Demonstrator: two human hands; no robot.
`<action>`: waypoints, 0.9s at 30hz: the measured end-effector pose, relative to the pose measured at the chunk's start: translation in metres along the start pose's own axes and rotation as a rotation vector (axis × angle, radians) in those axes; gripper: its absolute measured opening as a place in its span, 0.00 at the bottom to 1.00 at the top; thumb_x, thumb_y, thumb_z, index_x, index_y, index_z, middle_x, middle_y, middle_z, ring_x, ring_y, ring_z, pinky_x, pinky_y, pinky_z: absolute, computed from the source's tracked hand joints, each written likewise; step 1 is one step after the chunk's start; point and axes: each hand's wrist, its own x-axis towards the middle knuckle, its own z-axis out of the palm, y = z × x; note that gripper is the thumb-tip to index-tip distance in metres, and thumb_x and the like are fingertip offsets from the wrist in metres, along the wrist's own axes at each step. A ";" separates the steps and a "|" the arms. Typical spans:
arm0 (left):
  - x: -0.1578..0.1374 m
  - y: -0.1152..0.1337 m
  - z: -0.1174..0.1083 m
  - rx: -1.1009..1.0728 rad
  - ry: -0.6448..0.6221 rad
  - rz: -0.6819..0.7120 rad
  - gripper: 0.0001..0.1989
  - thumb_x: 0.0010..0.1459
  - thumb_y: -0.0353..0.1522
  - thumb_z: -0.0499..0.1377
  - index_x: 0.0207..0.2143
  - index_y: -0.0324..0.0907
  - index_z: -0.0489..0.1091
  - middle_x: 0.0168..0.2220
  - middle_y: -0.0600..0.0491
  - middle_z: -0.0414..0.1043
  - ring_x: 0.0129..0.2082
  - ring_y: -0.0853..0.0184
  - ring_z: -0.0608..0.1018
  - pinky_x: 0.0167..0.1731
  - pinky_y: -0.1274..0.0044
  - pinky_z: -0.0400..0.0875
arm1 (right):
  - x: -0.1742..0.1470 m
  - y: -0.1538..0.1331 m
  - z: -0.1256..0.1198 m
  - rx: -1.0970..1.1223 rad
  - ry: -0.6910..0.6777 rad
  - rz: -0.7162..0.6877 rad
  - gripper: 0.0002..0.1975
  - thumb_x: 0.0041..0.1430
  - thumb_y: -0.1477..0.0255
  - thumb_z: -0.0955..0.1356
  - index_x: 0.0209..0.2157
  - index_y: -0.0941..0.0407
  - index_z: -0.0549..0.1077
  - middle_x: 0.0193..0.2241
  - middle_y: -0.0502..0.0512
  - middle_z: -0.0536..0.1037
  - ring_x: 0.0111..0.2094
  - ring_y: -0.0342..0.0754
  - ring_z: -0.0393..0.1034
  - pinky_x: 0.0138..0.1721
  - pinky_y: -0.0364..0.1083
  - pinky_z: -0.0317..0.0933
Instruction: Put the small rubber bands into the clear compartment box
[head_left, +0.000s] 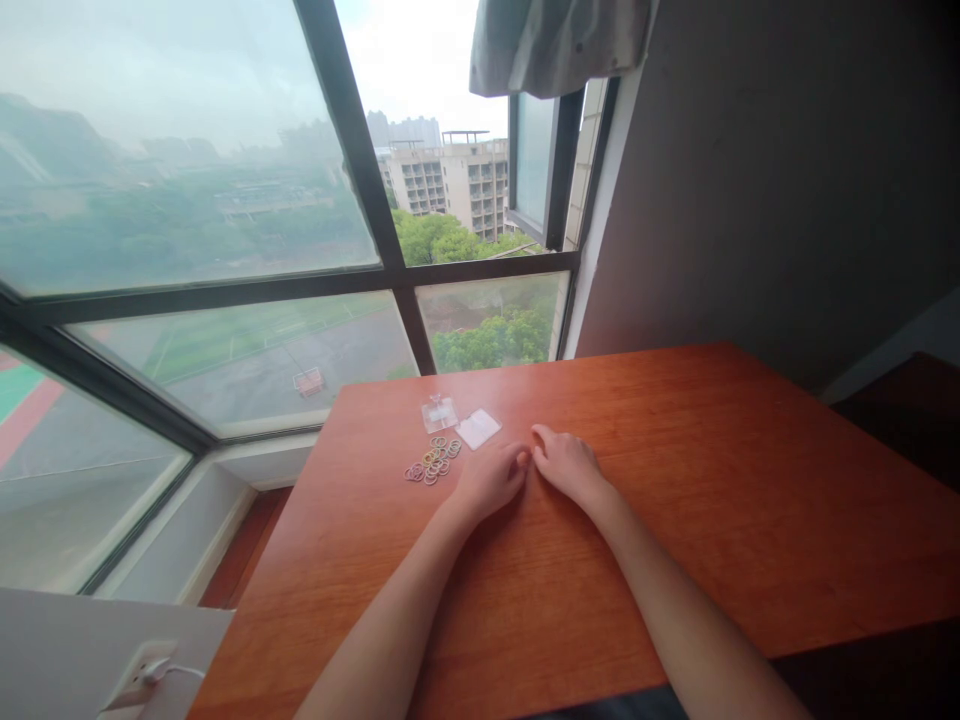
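Observation:
My left hand (492, 480) rests on the wooden table, its fingers loosely bent and nothing visible in it. Close beside it on the right lies my right hand (568, 464), also loosely bent, with a gap between thumb and forefinger. A narrow strip of tabletop separates the two hands. Just left of my left hand is a loose cluster of small coloured rings (433, 461), some greenish, yellow and pinkish. Behind them stands a small clear plastic box (439, 414). A white, flat square piece (478, 429) lies by the box, just beyond my left fingers.
The reddish-brown table (675, 480) reaches to a dark-framed window (300, 295) at the far side and left. A grey wall (765, 190) rises on the right. Low on the left, a plug with a white cable sits in a wall socket (142, 675).

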 end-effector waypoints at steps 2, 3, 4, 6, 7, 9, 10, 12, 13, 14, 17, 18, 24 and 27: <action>0.000 0.000 0.000 0.000 0.002 0.003 0.10 0.62 0.33 0.48 0.34 0.42 0.68 0.33 0.52 0.74 0.32 0.66 0.73 0.31 0.77 0.61 | 0.000 0.000 0.000 0.000 -0.002 -0.003 0.19 0.63 0.66 0.59 0.55 0.49 0.65 0.39 0.59 0.79 0.41 0.55 0.74 0.39 0.48 0.61; 0.000 0.000 0.000 -0.002 0.001 0.004 0.10 0.62 0.33 0.48 0.34 0.42 0.68 0.33 0.52 0.74 0.32 0.66 0.73 0.31 0.77 0.61 | 0.001 0.001 0.000 0.000 -0.004 -0.003 0.19 0.63 0.66 0.59 0.55 0.49 0.65 0.39 0.59 0.79 0.41 0.55 0.74 0.39 0.48 0.62; 0.000 0.000 0.000 -0.004 0.001 0.003 0.10 0.62 0.33 0.48 0.34 0.42 0.68 0.33 0.51 0.74 0.32 0.66 0.73 0.31 0.77 0.61 | 0.001 0.001 0.000 -0.001 -0.005 -0.003 0.19 0.62 0.66 0.59 0.55 0.49 0.65 0.39 0.59 0.79 0.41 0.55 0.74 0.39 0.49 0.62; 0.000 0.000 0.000 -0.008 0.003 0.005 0.11 0.62 0.33 0.48 0.34 0.42 0.68 0.33 0.51 0.74 0.33 0.66 0.73 0.32 0.77 0.62 | 0.001 0.001 0.000 -0.002 -0.001 -0.003 0.19 0.62 0.66 0.59 0.55 0.49 0.65 0.39 0.59 0.79 0.41 0.55 0.74 0.39 0.49 0.62; 0.000 0.000 0.001 -0.008 0.004 0.008 0.11 0.62 0.33 0.48 0.34 0.42 0.68 0.33 0.51 0.74 0.33 0.66 0.73 0.32 0.77 0.62 | 0.002 0.001 0.000 -0.003 0.002 -0.003 0.19 0.62 0.66 0.59 0.55 0.49 0.65 0.39 0.59 0.79 0.41 0.56 0.74 0.39 0.49 0.62; 0.000 -0.001 0.001 -0.006 0.006 0.014 0.11 0.62 0.33 0.48 0.33 0.42 0.68 0.33 0.51 0.74 0.32 0.66 0.73 0.32 0.77 0.62 | 0.002 0.001 0.000 -0.003 0.003 -0.003 0.20 0.62 0.66 0.59 0.55 0.49 0.65 0.39 0.59 0.79 0.41 0.56 0.74 0.39 0.49 0.62; 0.000 -0.001 0.001 -0.004 0.007 0.017 0.11 0.62 0.33 0.48 0.33 0.42 0.68 0.33 0.51 0.74 0.32 0.66 0.73 0.32 0.77 0.62 | 0.002 0.001 0.000 -0.003 0.002 -0.002 0.20 0.62 0.66 0.59 0.55 0.49 0.64 0.39 0.60 0.79 0.41 0.56 0.74 0.39 0.49 0.62; 0.000 -0.001 0.001 -0.001 0.011 0.022 0.11 0.62 0.33 0.47 0.33 0.42 0.68 0.33 0.51 0.74 0.32 0.66 0.73 0.32 0.77 0.61 | 0.002 0.001 0.001 -0.001 0.000 -0.002 0.21 0.62 0.66 0.59 0.56 0.50 0.64 0.39 0.60 0.79 0.41 0.56 0.74 0.39 0.49 0.62; 0.000 -0.002 0.001 0.001 0.014 0.024 0.11 0.62 0.33 0.47 0.33 0.42 0.68 0.33 0.52 0.74 0.32 0.66 0.73 0.31 0.77 0.61 | 0.002 0.001 0.001 0.000 0.000 -0.001 0.21 0.62 0.66 0.59 0.56 0.50 0.64 0.39 0.60 0.79 0.41 0.56 0.74 0.39 0.49 0.62; 0.000 -0.002 0.002 0.003 0.017 0.024 0.11 0.63 0.33 0.47 0.33 0.42 0.68 0.33 0.52 0.73 0.32 0.66 0.73 0.31 0.77 0.61 | 0.001 0.001 0.001 0.001 -0.001 -0.001 0.21 0.62 0.66 0.59 0.56 0.50 0.64 0.39 0.60 0.79 0.41 0.56 0.74 0.39 0.49 0.62; 0.000 -0.002 0.002 0.004 0.019 0.018 0.11 0.63 0.33 0.47 0.32 0.42 0.67 0.32 0.52 0.73 0.31 0.67 0.72 0.31 0.77 0.60 | 0.001 0.001 0.001 0.001 -0.006 0.002 0.21 0.62 0.66 0.59 0.56 0.50 0.64 0.40 0.60 0.79 0.41 0.55 0.74 0.40 0.49 0.61; 0.000 -0.002 0.002 0.002 0.017 0.017 0.10 0.62 0.33 0.48 0.33 0.42 0.67 0.32 0.52 0.73 0.31 0.67 0.72 0.31 0.77 0.60 | 0.001 0.001 0.001 0.002 -0.006 0.002 0.20 0.62 0.66 0.59 0.56 0.49 0.64 0.40 0.60 0.78 0.41 0.55 0.74 0.40 0.49 0.61; 0.000 -0.001 0.001 -0.014 -0.002 0.004 0.11 0.62 0.33 0.48 0.33 0.42 0.69 0.33 0.51 0.73 0.32 0.67 0.72 0.32 0.77 0.61 | 0.001 0.001 0.001 0.002 0.003 0.002 0.20 0.62 0.66 0.59 0.56 0.49 0.64 0.39 0.60 0.79 0.41 0.55 0.74 0.39 0.49 0.61; 0.000 -0.001 0.001 -0.009 0.000 0.011 0.11 0.62 0.33 0.48 0.33 0.42 0.69 0.33 0.52 0.74 0.32 0.67 0.72 0.31 0.77 0.61 | 0.001 0.001 0.001 0.006 0.001 0.002 0.21 0.62 0.66 0.59 0.57 0.50 0.63 0.39 0.60 0.78 0.41 0.55 0.74 0.40 0.49 0.61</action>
